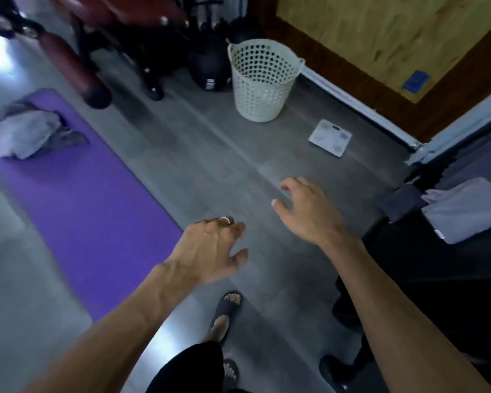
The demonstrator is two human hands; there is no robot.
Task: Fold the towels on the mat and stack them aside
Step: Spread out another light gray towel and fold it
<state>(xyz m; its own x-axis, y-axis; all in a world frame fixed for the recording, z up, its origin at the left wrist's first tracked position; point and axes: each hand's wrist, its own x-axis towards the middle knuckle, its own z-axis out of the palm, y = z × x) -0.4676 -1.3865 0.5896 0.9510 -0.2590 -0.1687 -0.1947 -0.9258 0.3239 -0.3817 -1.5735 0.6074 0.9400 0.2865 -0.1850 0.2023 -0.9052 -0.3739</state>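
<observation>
A purple mat lies on the grey floor at the left. A crumpled pile of grey towels sits on its far end. Folded grey towels rest stacked on a dark seat at the right edge. My left hand hangs over the floor beside the mat's near corner, fingers loosely curled and holding nothing; it wears a ring. My right hand is stretched forward over the bare floor, fingers spread and relaxed, holding nothing. Both hands are far from the towels.
A white perforated laundry basket stands at the back centre. A white bathroom scale lies on the floor to its right. Dark red gym equipment and black weights stand behind the mat. My sandalled foot is below my hands.
</observation>
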